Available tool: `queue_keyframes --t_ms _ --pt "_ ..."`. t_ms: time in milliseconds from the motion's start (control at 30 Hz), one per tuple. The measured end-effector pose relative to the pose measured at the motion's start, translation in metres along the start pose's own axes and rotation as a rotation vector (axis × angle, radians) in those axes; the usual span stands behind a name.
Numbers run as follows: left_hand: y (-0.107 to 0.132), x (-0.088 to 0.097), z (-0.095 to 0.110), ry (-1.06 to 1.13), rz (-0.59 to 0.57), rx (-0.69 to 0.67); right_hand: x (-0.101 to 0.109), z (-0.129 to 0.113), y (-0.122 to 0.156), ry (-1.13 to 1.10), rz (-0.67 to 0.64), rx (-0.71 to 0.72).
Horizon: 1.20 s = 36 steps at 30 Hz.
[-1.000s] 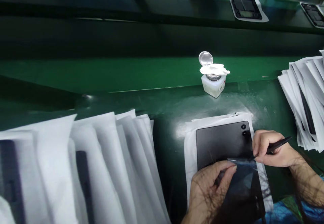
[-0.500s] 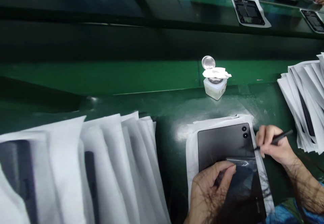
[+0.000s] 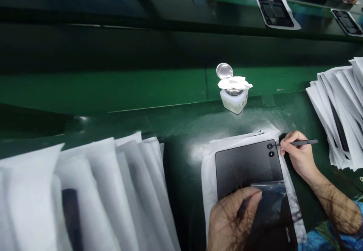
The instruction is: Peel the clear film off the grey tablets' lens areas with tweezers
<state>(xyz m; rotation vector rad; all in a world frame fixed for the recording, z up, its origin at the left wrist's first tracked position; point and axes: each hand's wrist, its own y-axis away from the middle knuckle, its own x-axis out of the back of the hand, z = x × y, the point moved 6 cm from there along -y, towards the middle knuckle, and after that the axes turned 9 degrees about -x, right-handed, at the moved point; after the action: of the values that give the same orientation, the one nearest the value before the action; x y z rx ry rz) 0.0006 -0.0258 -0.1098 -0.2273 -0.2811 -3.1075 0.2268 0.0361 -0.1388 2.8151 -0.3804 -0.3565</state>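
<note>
A dark grey tablet (image 3: 244,166) lies back-up on a white sheet (image 3: 208,175) at the near right of the green bench. My left hand (image 3: 231,217) presses on its near part and pinches a clear film (image 3: 269,190) that is partly lifted off the back. My right hand (image 3: 296,152) grips a thin black tool (image 3: 300,142) like a pen. The tool's tip touches the upper of the two camera lenses (image 3: 270,146) in the tablet's far right corner.
Fanned stacks of white sleeves holding dark devices lie at the near left (image 3: 93,194) and at the right edge (image 3: 337,107). A small white bottle (image 3: 234,96) with an open lid and a wipe on top stands behind the tablet. Open device shells (image 3: 275,12) sit on the far belt.
My right hand moved away from the film's edge toward the far corner, and the tool's tip now rests on the upper camera lens. My left hand kept its hold.
</note>
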Motion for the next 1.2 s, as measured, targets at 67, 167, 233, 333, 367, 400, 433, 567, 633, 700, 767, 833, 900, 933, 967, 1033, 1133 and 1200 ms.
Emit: queue_keyframes --t_ms 67,167,233,333,367,400,433,567,633,700,767,833,900,933,967,1033,1133,1200 --pt "0.0 0.0 0.002 -0.008 0.008 0.002 0.0 0.0 0.0 0.01 -0.001 -0.002" --pt "0.0 -0.001 0.005 -0.019 0.017 0.009 0.0 0.0 0.0 0.022 0.003 -0.002" --pt "-0.001 0.0 0.006 -0.007 0.028 0.016 0.0 0.001 0.0 0.028 0.005 -0.002" --pt "0.0 0.0 0.007 0.011 0.042 0.016 0.0 0.002 0.0 0.036 0.007 -0.004" --pt "0.0 0.0 0.007 0.01 0.044 0.012 0.0 0.002 0.0 0.039 0.009 -0.006" --pt "0.0 0.0 0.007 0.006 0.044 0.006 0.0 0.002 0.0 0.042 0.01 -0.008" --pt "0.0 0.0 0.007 -0.002 0.042 0.002 0.001 0.002 0.0 0.046 0.011 -0.009" --pt "0.0 0.0 0.005 -0.022 0.03 0.008 0.002 0.002 0.0 0.054 0.019 -0.01" --pt "0.0 0.0 0.004 -0.018 0.029 0.011 0.001 0.002 0.0 0.056 0.023 -0.01" --pt "0.0 0.0 0.004 -0.018 0.022 0.012 0.0 0.002 0.0 0.056 0.023 -0.015" --pt "0.0 0.0 0.003 -0.021 0.009 0.014 -0.001 0.0 0.001 0.045 0.022 -0.015" --pt "-0.001 0.0 0.004 -0.028 -0.001 0.011 0.0 -0.003 0.001 0.018 0.017 -0.008" --pt "-0.001 0.0 0.005 -0.027 -0.002 0.009 0.004 -0.01 0.001 -0.011 0.009 0.002" --pt "-0.001 0.0 0.006 -0.021 -0.002 0.01 0.006 -0.014 0.001 -0.016 -0.012 0.005" --pt "-0.002 0.0 0.006 -0.013 -0.004 0.011 0.006 -0.019 0.002 -0.004 -0.065 0.007" --pt "-0.002 -0.001 0.006 -0.004 -0.009 0.017 0.002 -0.028 0.005 0.077 -0.266 0.018" --pt "-0.001 -0.002 0.003 -0.006 -0.019 0.032 -0.009 -0.036 0.017 0.271 -0.597 0.049" --pt "0.0 -0.002 0.002 -0.013 -0.022 0.038 -0.012 -0.037 0.023 0.337 -0.678 0.054"
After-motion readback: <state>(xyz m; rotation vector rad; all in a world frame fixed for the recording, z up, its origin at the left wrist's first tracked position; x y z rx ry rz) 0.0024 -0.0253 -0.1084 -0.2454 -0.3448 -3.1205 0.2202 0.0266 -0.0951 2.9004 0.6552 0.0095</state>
